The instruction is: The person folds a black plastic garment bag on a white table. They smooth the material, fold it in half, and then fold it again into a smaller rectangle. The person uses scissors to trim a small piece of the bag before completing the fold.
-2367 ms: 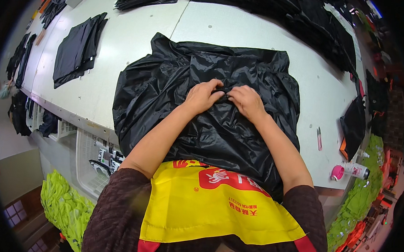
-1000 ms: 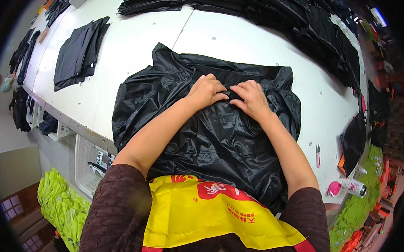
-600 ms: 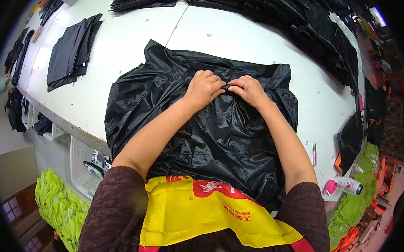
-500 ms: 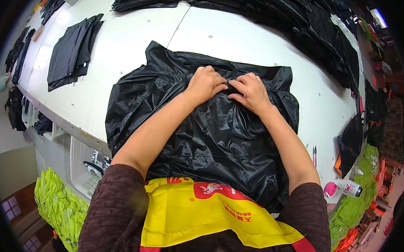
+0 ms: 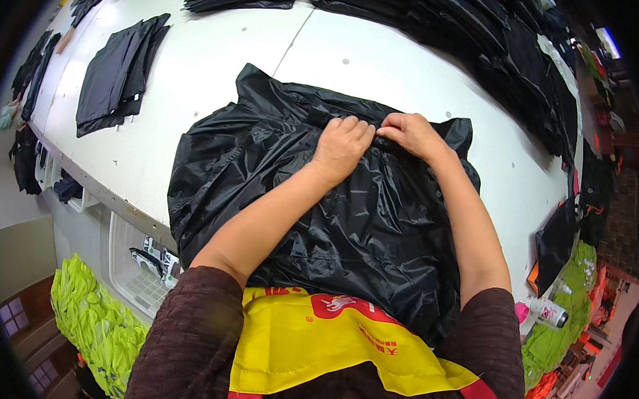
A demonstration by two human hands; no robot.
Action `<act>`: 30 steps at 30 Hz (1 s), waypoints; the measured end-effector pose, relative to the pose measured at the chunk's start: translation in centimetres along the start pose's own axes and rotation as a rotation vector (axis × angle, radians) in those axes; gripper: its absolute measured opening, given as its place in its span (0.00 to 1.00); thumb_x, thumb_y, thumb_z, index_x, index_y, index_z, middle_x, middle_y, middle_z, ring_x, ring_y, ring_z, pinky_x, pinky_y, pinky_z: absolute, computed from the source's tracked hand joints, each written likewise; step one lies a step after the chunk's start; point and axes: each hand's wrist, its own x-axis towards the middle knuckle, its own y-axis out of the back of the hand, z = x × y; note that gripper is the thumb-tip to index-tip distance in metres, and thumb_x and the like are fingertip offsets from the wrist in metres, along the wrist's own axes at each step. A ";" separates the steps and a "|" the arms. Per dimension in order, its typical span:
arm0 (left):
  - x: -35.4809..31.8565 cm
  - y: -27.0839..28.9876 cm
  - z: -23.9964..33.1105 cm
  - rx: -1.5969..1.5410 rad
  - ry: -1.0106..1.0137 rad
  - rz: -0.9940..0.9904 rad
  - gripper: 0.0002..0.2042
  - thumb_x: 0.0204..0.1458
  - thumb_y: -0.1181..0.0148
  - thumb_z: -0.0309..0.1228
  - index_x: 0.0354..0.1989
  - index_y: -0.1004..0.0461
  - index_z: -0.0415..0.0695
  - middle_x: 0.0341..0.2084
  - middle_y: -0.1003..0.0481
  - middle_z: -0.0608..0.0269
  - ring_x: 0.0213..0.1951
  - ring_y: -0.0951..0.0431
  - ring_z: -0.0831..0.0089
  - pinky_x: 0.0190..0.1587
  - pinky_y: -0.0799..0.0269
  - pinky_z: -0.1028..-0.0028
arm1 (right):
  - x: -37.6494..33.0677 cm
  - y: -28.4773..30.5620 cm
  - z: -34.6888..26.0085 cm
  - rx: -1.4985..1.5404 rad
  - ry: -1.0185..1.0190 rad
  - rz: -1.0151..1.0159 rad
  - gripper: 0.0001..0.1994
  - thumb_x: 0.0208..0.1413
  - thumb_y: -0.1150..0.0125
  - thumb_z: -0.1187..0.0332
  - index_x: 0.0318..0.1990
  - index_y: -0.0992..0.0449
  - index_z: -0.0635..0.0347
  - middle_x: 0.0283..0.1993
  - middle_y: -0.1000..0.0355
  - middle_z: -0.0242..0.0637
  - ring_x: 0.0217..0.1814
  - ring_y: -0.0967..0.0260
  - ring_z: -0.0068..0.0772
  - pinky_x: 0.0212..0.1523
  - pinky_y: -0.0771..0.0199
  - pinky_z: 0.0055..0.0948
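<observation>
A glossy black garment [image 5: 318, 225], much like a jacket, lies spread and wrinkled on the white table in front of me. My left hand [image 5: 344, 146] has its fingers curled over the fabric near the garment's far edge. Close beside it, almost touching, my right hand [image 5: 414, 135] pinches the cloth between thumb and fingers. Whatever fastening or seam lies under the fingertips is hidden. The garment's near end reaches my yellow apron [image 5: 341, 341].
Folded black garments [image 5: 120, 73] lie to the left on the white table [image 5: 219, 50]. Long stacks of black garments [image 5: 472, 41] line the far side. At right are a bottle [image 5: 547, 312] and a dark folded piece [image 5: 554, 237]. A white basket [image 5: 125, 258] sits below the left edge.
My left hand has moved slightly right and turned, knuckles now more over the fabric. My right hand has shifted right and closed in a tighter pinch. The view has shifted a little.
</observation>
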 end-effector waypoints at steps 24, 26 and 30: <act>-0.3 -0.5 -1.9 -0.219 0.232 -0.114 0.08 0.41 0.39 0.30 0.32 0.25 0.46 0.28 0.28 0.65 0.37 0.30 0.64 0.43 0.36 0.64 | 9.8 -2.6 -4.3 -0.053 0.544 0.256 0.09 0.45 0.40 0.71 0.36 0.26 0.59 0.30 0.29 0.39 0.31 0.31 0.40 0.33 0.30 0.31; 0.5 -0.8 -3.1 -0.278 0.153 -0.018 0.07 0.41 0.38 0.32 0.30 0.24 0.47 0.26 0.27 0.65 0.34 0.28 0.64 0.39 0.34 0.66 | 9.3 -2.1 -2.5 -0.050 0.502 0.274 0.09 0.44 0.41 0.72 0.36 0.26 0.60 0.30 0.29 0.40 0.32 0.31 0.41 0.34 0.31 0.33; 1.8 -1.1 -4.0 -0.330 0.181 -0.045 0.10 0.44 0.39 0.35 0.35 0.22 0.48 0.27 0.23 0.64 0.32 0.26 0.66 0.38 0.32 0.67 | 6.7 2.5 1.7 -0.255 -0.034 -0.052 0.11 0.40 0.42 0.68 0.34 0.26 0.60 0.35 0.27 0.45 0.39 0.29 0.45 0.41 0.30 0.36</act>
